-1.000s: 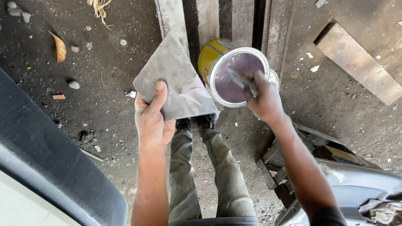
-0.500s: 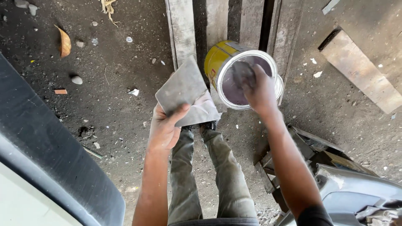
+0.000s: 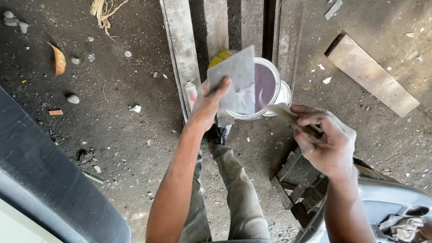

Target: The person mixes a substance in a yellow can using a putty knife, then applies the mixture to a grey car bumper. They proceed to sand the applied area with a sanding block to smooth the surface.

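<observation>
Left hand [image 3: 208,104] pinches the lower left corner of a grey square sheet of sandpaper [image 3: 235,81], thumb pressed across its face and fingers behind it, so the sheet stands up above the hand and covers the left part of the open round tin can with a yellow side and a pale rim [image 3: 269,85]. Right hand [image 3: 325,141], just to the right of and below that can, is closed around a thin flat scraper-like blade with a pale smeared tip [image 3: 280,110]; the tip points toward the can's lower rim, close to it, though whether it touches cannot be told. Beside the can's left side lies a small white and red spray can [image 3: 191,92] against a grey wooden plank [image 3: 181,49]. Below the can are the person's olive trousers [image 3: 236,193]. Well to the can's left a dry orange leaf [image 3: 58,60] lies on dark dirt ground [image 3: 112,121].
</observation>
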